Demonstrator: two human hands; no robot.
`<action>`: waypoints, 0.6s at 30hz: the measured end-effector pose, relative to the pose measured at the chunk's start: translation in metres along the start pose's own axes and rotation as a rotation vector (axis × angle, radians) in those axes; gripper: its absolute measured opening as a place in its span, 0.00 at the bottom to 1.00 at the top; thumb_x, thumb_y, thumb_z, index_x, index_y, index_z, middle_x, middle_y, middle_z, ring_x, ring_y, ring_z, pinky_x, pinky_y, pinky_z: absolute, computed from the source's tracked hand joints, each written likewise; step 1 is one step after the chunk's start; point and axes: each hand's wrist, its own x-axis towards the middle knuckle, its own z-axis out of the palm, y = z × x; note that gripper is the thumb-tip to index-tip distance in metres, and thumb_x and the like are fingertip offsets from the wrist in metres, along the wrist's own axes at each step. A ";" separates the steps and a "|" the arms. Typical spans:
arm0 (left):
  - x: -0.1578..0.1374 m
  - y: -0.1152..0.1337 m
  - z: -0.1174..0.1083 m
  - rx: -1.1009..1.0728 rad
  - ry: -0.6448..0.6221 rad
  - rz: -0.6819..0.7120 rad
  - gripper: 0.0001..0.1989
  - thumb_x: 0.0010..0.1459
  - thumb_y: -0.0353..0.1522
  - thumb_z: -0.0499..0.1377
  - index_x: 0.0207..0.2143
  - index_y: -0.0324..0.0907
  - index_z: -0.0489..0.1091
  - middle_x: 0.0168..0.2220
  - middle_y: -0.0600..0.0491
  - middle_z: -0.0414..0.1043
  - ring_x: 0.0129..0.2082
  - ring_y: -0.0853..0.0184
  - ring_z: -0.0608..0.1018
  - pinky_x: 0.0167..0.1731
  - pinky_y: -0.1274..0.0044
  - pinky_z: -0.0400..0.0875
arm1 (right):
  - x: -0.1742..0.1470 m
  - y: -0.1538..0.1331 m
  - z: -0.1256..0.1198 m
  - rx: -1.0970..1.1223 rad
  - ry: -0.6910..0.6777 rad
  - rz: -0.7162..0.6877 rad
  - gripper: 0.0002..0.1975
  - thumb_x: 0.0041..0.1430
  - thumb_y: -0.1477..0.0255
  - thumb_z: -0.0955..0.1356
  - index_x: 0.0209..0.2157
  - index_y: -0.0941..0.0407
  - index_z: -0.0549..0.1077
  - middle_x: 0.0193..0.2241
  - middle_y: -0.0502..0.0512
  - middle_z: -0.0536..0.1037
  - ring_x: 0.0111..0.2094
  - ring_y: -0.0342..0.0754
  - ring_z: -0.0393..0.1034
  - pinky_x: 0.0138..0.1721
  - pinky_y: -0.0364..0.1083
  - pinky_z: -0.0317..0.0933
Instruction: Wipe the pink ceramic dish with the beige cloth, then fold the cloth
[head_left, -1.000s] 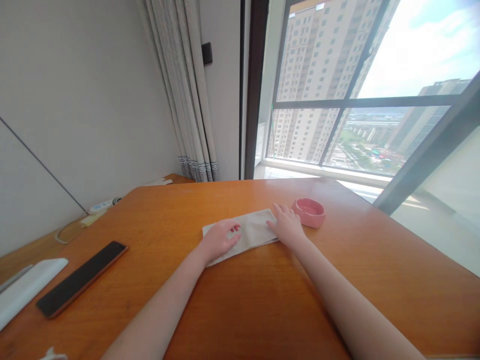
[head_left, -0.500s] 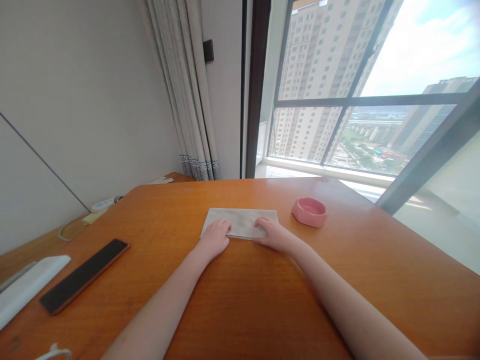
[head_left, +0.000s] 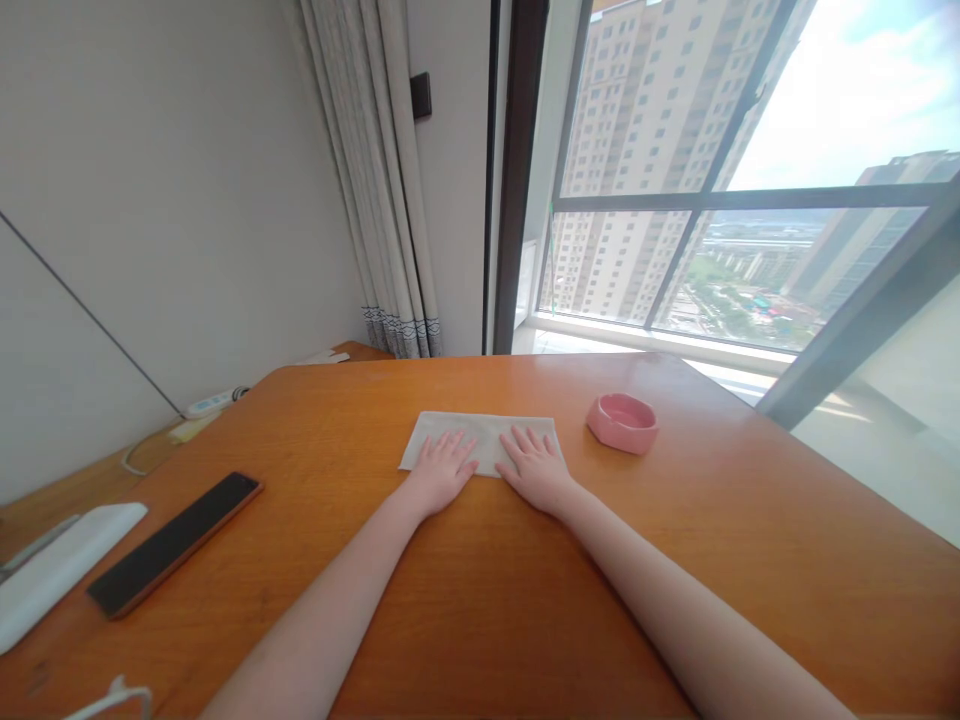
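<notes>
A pale grey folded cloth (head_left: 487, 430) lies flat on the wooden table (head_left: 495, 600), its long side running left to right. My left hand (head_left: 442, 472) rests palm down on the cloth's near left part, fingers spread. On the near right part lies my right hand (head_left: 536, 470), also flat with its fingers apart. Both palms hide some of the cloth's near edge. Neither hand grips anything.
A pink angular bowl (head_left: 622, 423) stands right of the cloth. To the left lie a black phone (head_left: 176, 543) and a white object (head_left: 67, 570). A white cable (head_left: 112, 700) is at the lower left, and a power strip (head_left: 214, 403) sits by the wall.
Both hands have gone from curled fingers at the cloth's near edge to flat, spread fingers on top of it. The cloth stays in about the same place.
</notes>
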 end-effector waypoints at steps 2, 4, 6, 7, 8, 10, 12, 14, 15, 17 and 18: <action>0.003 -0.006 0.003 0.008 0.034 -0.058 0.27 0.62 0.44 0.39 0.61 0.45 0.54 0.65 0.46 0.47 0.65 0.55 0.48 0.60 0.56 0.38 | 0.000 0.002 0.002 0.006 -0.020 -0.015 0.31 0.61 0.56 0.56 0.62 0.55 0.53 0.65 0.59 0.47 0.64 0.61 0.38 0.60 0.60 0.33; 0.005 -0.011 0.002 0.006 0.072 -0.067 0.28 0.63 0.44 0.38 0.60 0.43 0.55 0.65 0.45 0.48 0.65 0.57 0.49 0.60 0.58 0.38 | -0.001 0.004 -0.001 0.030 0.006 -0.032 0.31 0.60 0.55 0.58 0.61 0.55 0.56 0.64 0.60 0.49 0.64 0.61 0.39 0.60 0.60 0.34; 0.005 -0.012 -0.001 0.009 0.100 -0.037 0.28 0.63 0.44 0.37 0.60 0.42 0.55 0.64 0.45 0.48 0.65 0.59 0.49 0.61 0.59 0.38 | -0.002 0.004 -0.005 0.087 0.045 -0.079 0.28 0.60 0.56 0.59 0.57 0.55 0.61 0.62 0.60 0.55 0.63 0.59 0.45 0.60 0.59 0.36; 0.005 -0.011 -0.003 0.014 0.111 -0.027 0.28 0.63 0.44 0.37 0.60 0.42 0.54 0.64 0.45 0.49 0.65 0.59 0.49 0.61 0.60 0.38 | -0.002 0.003 -0.008 0.130 0.057 -0.112 0.25 0.60 0.56 0.58 0.54 0.55 0.65 0.60 0.60 0.60 0.61 0.57 0.49 0.60 0.57 0.38; 0.004 -0.010 -0.004 0.020 0.117 -0.021 0.29 0.63 0.45 0.37 0.61 0.42 0.53 0.64 0.45 0.49 0.65 0.59 0.50 0.61 0.59 0.38 | -0.002 0.003 -0.009 0.175 0.067 -0.142 0.23 0.61 0.58 0.57 0.51 0.55 0.67 0.57 0.59 0.64 0.59 0.54 0.54 0.60 0.56 0.40; 0.003 -0.007 -0.005 0.031 0.101 -0.009 0.29 0.62 0.46 0.39 0.62 0.42 0.51 0.64 0.45 0.48 0.65 0.58 0.50 0.61 0.59 0.39 | -0.001 0.001 -0.009 0.223 0.093 -0.160 0.21 0.63 0.60 0.55 0.48 0.55 0.69 0.55 0.58 0.67 0.56 0.50 0.58 0.59 0.53 0.43; 0.002 -0.004 -0.005 0.041 0.056 0.013 0.29 0.62 0.46 0.41 0.62 0.44 0.50 0.65 0.45 0.47 0.65 0.57 0.49 0.60 0.58 0.40 | 0.001 0.001 -0.007 0.180 0.111 -0.118 0.22 0.63 0.60 0.56 0.52 0.55 0.67 0.58 0.59 0.62 0.59 0.52 0.54 0.60 0.54 0.41; 0.001 -0.003 -0.003 0.054 0.014 0.024 0.29 0.61 0.46 0.42 0.62 0.46 0.52 0.65 0.46 0.46 0.65 0.57 0.49 0.60 0.57 0.40 | 0.003 0.003 -0.002 0.098 0.094 -0.053 0.26 0.62 0.58 0.57 0.58 0.56 0.61 0.62 0.59 0.55 0.63 0.57 0.45 0.61 0.58 0.37; 0.001 -0.003 -0.002 0.060 0.004 0.020 0.29 0.61 0.46 0.42 0.61 0.46 0.52 0.65 0.46 0.46 0.65 0.56 0.49 0.60 0.57 0.40 | 0.005 0.005 0.000 0.067 0.072 -0.017 0.29 0.62 0.57 0.56 0.60 0.56 0.57 0.63 0.59 0.52 0.64 0.58 0.41 0.61 0.59 0.35; 0.002 -0.005 0.000 0.076 0.019 -0.018 0.29 0.61 0.47 0.42 0.61 0.45 0.53 0.65 0.45 0.47 0.64 0.55 0.50 0.60 0.57 0.41 | 0.007 0.008 0.003 0.034 0.034 0.064 0.32 0.62 0.56 0.54 0.62 0.58 0.52 0.64 0.60 0.48 0.65 0.60 0.37 0.60 0.62 0.34; 0.002 -0.007 0.000 0.087 0.045 -0.055 0.29 0.61 0.46 0.42 0.61 0.44 0.54 0.64 0.44 0.48 0.64 0.54 0.51 0.60 0.57 0.41 | 0.007 0.010 0.004 0.024 0.026 0.105 0.33 0.62 0.56 0.54 0.63 0.60 0.50 0.65 0.61 0.46 0.65 0.60 0.36 0.60 0.61 0.34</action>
